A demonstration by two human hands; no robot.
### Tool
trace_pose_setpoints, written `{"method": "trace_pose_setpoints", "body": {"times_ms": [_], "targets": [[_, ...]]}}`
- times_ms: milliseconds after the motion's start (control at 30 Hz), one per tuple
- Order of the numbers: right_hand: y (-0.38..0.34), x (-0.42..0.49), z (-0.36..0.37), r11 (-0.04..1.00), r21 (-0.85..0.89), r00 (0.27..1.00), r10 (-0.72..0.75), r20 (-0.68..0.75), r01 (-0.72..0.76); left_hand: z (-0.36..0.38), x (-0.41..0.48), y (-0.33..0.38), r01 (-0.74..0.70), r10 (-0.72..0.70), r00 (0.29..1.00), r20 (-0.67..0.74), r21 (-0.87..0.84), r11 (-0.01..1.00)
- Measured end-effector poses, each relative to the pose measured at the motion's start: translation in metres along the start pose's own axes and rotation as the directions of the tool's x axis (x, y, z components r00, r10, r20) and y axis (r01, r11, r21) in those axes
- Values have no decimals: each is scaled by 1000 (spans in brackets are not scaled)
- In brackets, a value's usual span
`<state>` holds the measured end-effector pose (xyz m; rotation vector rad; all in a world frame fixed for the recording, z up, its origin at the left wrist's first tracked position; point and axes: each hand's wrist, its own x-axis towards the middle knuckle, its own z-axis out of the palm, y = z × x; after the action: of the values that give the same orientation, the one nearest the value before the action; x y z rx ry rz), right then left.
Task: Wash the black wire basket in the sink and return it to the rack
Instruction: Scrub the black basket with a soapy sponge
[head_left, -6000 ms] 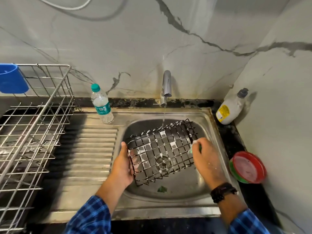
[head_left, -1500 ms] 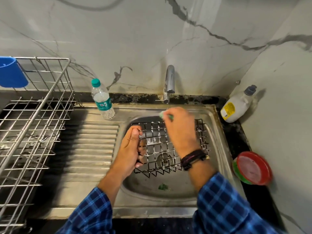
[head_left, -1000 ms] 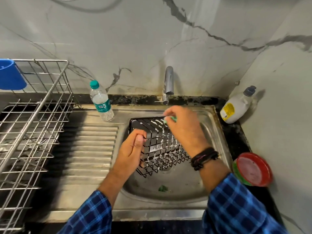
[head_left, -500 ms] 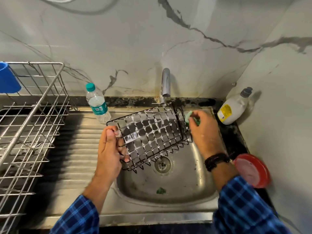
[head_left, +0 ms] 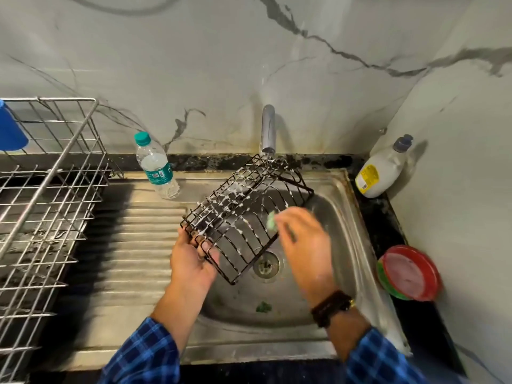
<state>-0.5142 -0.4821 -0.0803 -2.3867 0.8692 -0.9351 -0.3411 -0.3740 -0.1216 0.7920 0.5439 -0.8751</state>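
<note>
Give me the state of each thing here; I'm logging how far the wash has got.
tap: running thinly.
black wire basket: soapy, tilted over the sink, top end under the tap.
left hand: grips the basket's lower corner.
right hand: holds a green scrubber by the basket.
water bottle: upright, capped.
soap bottle: tilted, cap on.
sink: drain unplugged.
rack: basket not yet in it.

Black coated wire basket (head_left: 243,206) flecked with suds over a dull, scuffed steel sink (head_left: 339,245), glossy marble wall (head_left: 221,65) behind
</note>
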Motion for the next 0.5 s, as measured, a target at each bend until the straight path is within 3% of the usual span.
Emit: {"method": "trace_pose_setpoints", "body": {"times_ms": [67,167,400,500], "targets": [[12,11,-6,982,83,976,177,-125,-167,-8,4,-4,75,-73,997,39,-62,995],[-2,15,-1,975,145,975,187,-120,-169,-17,11,-15,160,-155,986,57,-89,983],[-18,-36,30,986,137,991,-85,-103,99,-17,10,-21,182,-184,983,3,-161,970],[-17,-37,24,945,135,953,-303,25,297,-9,4,-20,166,-169,985,-12,-151,975]]}}
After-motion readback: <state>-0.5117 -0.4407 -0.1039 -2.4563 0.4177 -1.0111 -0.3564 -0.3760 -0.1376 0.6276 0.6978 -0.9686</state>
